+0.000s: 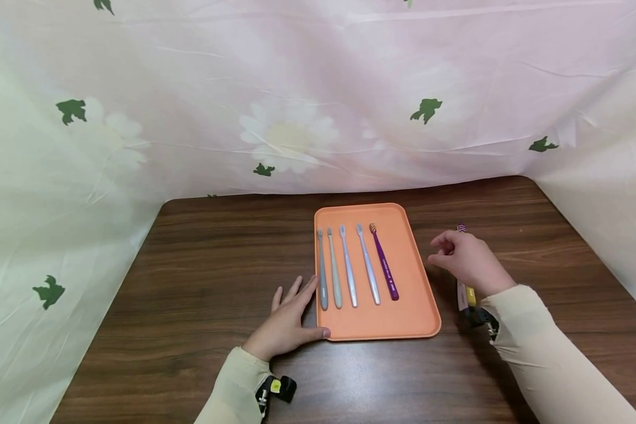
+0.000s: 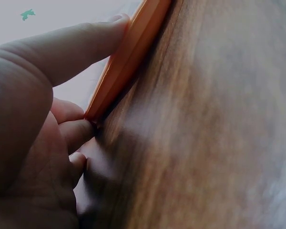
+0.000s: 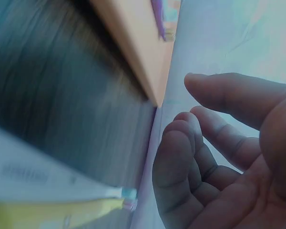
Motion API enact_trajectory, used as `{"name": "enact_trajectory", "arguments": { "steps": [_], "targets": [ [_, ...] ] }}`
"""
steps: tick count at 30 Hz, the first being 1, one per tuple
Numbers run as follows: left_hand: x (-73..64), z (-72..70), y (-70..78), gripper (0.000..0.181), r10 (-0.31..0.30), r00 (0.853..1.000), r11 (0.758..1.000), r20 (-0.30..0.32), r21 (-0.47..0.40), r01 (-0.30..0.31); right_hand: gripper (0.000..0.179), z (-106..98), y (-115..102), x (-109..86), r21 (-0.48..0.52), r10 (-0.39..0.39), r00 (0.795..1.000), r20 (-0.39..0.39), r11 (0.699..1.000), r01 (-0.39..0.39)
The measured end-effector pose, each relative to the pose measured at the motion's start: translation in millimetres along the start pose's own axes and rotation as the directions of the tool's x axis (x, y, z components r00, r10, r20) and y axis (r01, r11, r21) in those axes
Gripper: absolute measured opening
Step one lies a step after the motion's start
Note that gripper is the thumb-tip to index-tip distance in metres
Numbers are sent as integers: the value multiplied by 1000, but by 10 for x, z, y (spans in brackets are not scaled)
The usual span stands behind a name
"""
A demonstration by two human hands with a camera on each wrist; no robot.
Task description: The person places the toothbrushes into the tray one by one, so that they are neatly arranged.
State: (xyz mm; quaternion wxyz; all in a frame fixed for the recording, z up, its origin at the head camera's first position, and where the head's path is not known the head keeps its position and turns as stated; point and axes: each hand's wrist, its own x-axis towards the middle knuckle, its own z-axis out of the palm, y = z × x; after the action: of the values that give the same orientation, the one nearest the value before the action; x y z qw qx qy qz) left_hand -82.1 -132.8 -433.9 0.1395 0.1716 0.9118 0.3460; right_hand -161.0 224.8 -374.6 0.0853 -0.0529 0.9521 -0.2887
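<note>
My left hand (image 1: pixel 285 330) rests with straight, spread fingers against the orange tray (image 1: pixel 350 324). Its thumb touches the front left corner and its index finger the left side; the left wrist view shows the thumb on the rim (image 2: pixel 126 59). On the tray several toothbrushes lie side by side, among them a dark grey-blue one (image 1: pixel 323 277) and a purple one (image 1: pixel 386 265). Right of the tray, my right hand (image 1: pixel 471 262) hovers with loosely bent fingers and nothing between them. Beneath it lie a whitish toothbrush (image 3: pixel 43 169) and a yellow toothbrush (image 3: pixel 57 214), partly hidden by the hand.
The dark wooden table (image 1: pixel 217 265) extends on both sides of the tray. A pale floral cloth (image 1: pixel 307 88) hangs behind and beside it. Each wrist wears a black strap, the left strap (image 1: pixel 275 388) with a yellow tag.
</note>
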Motion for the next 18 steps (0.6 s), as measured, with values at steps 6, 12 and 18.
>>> {"name": "enact_trajectory", "arguments": {
  "steps": [6,12,18],
  "targets": [
    [5,3,3,99,6,1000,1000,0,-2,-6,38,-42,145,-26,-10,41,999,3,999,-41],
    [-1,-9,11,100,-10,1000,1000,2,-1,10,34,-65,238,-4,-13,44,999,-27,999,-45],
    [4,-3,7,100,-12,1000,1000,4,3,12,36,-84,306,-16,-18,68,997,-43,997,-68]
  ]
}}
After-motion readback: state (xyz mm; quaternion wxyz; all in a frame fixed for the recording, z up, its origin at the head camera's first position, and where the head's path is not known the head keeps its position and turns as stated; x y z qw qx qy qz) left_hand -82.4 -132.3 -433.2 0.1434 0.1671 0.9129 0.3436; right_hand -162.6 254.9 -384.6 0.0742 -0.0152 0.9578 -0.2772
